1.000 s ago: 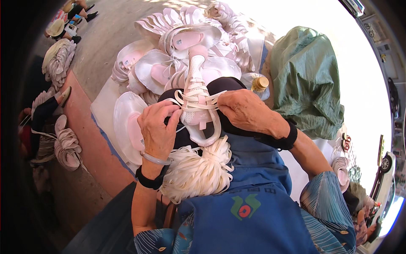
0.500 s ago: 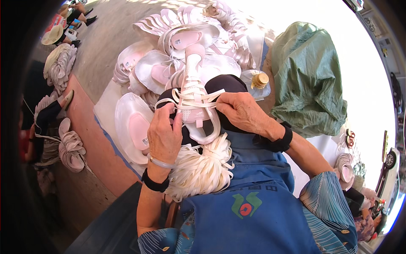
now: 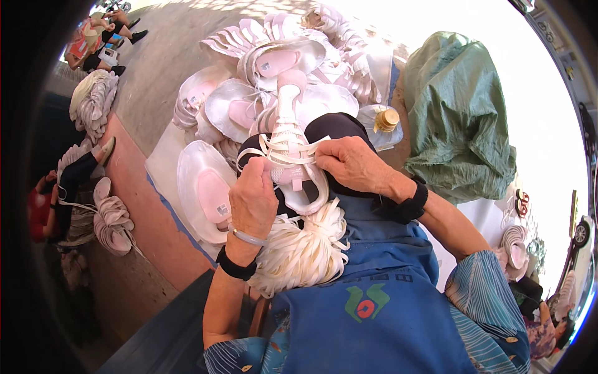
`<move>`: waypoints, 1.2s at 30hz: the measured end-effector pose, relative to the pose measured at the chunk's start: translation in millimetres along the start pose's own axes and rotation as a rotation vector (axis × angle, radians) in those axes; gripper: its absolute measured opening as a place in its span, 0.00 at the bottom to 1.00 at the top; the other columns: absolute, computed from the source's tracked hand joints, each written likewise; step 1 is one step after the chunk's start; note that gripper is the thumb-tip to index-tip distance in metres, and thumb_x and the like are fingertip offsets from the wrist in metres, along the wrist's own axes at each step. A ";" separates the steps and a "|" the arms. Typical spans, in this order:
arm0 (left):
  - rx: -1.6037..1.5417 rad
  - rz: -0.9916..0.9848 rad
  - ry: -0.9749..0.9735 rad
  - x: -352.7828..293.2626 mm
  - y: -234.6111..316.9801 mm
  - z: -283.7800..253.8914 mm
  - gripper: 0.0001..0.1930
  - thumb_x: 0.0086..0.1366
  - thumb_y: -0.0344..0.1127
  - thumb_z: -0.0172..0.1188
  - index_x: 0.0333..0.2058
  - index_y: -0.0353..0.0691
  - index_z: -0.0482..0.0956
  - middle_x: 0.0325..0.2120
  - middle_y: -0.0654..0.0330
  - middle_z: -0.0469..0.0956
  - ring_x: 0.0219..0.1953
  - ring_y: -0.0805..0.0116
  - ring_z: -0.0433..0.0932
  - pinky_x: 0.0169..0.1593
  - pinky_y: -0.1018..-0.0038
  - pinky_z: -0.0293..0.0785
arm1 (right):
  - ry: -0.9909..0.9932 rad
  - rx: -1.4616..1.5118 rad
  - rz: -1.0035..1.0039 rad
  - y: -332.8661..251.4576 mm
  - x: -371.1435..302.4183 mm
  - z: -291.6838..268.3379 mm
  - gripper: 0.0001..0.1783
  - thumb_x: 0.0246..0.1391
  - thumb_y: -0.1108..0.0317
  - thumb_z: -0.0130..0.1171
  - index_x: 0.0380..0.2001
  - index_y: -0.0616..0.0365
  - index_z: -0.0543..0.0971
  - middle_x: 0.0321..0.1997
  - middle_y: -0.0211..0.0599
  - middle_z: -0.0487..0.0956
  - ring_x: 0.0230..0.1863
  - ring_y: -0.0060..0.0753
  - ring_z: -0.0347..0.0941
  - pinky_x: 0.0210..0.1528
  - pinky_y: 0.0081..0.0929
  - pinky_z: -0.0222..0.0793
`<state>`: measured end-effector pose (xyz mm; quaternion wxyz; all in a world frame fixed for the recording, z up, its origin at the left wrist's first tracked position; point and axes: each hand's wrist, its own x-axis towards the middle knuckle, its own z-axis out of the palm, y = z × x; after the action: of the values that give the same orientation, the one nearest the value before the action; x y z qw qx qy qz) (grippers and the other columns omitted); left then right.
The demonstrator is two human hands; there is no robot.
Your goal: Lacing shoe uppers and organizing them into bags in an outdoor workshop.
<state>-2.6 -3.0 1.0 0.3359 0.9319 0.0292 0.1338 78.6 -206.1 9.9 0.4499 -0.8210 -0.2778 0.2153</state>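
A pale pink and white shoe upper (image 3: 288, 176) with a white sole rim lies between my knees, its opening end toward me. White shoelaces (image 3: 290, 138) run zigzag up its front. My right hand (image 3: 350, 163) pinches a lace at the shoe's right side. On the left side, my left hand (image 3: 254, 194) is closed with the lace running to its fingertips; the back of the hand hides part of the grip. A thick bundle of cream laces (image 3: 305, 249) rests on my blue apron (image 3: 374, 336), just below the shoe.
Several pink and white shoe pieces (image 3: 274, 59) are heaped beyond my knees, one large piece (image 3: 208, 187) beside my left hand. A clear jug with a gold cap (image 3: 386, 120) and a green sack (image 3: 458, 118) stand to the right. Other people (image 3: 103, 37) sit at far left.
My left hand has turned, its fingers closing in nearer the shoe's side. My right hand keeps its pinch on the lace. The whole view has shifted slightly.
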 end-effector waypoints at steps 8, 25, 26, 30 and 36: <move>0.215 0.281 -0.104 6.2 3.1 -0.6 0.11 0.57 0.20 0.52 0.39 0.38 0.74 0.31 0.50 0.76 0.33 0.49 0.76 0.33 0.59 0.72 | 0.176 -0.364 -0.298 18.3 -3.7 16.9 0.08 0.51 0.67 0.54 0.30 0.62 0.71 0.30 0.43 0.74 0.27 0.48 0.75 0.27 0.40 0.71; 0.007 0.542 -0.072 2.2 51.0 -3.2 0.06 0.53 0.21 0.62 0.31 0.35 0.77 0.29 0.56 0.73 0.29 0.59 0.76 0.31 0.70 0.73 | 0.140 -0.851 -0.214 -9.6 -29.3 30.2 0.09 0.44 0.67 0.57 0.20 0.62 0.77 0.29 0.40 0.70 0.39 0.36 0.68 0.24 0.26 0.73; -0.001 0.543 -0.073 -2.8 57.6 2.2 0.06 0.53 0.21 0.62 0.31 0.35 0.77 0.29 0.56 0.73 0.29 0.59 0.76 0.31 0.70 0.73 | 0.139 -0.856 -0.208 -3.6 -30.9 30.5 0.09 0.44 0.67 0.57 0.20 0.62 0.77 0.29 0.40 0.70 0.39 0.36 0.68 0.24 0.26 0.73; -0.223 0.255 -0.240 -4.3 46.4 11.1 0.06 0.57 0.24 0.59 0.34 0.35 0.74 0.27 0.52 0.76 0.29 0.56 0.79 0.31 0.68 0.74 | 0.225 -0.627 -0.249 14.3 -27.5 31.9 0.07 0.43 0.70 0.55 0.21 0.63 0.73 0.30 0.40 0.68 0.36 0.36 0.66 0.30 0.28 0.71; -0.193 -0.009 -0.276 10.7 32.0 24.4 0.06 0.60 0.26 0.56 0.36 0.35 0.73 0.25 0.48 0.78 0.28 0.47 0.78 0.31 0.62 0.73 | 0.219 -0.514 -0.334 14.2 -21.4 26.2 0.04 0.45 0.74 0.51 0.22 0.63 0.70 0.27 0.41 0.67 0.33 0.41 0.65 0.33 0.31 0.67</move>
<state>13.1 -41.2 5.7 0.4255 0.9046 -0.0261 0.0053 50.3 -210.0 -13.3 0.2842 -0.8691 -0.4039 -0.0283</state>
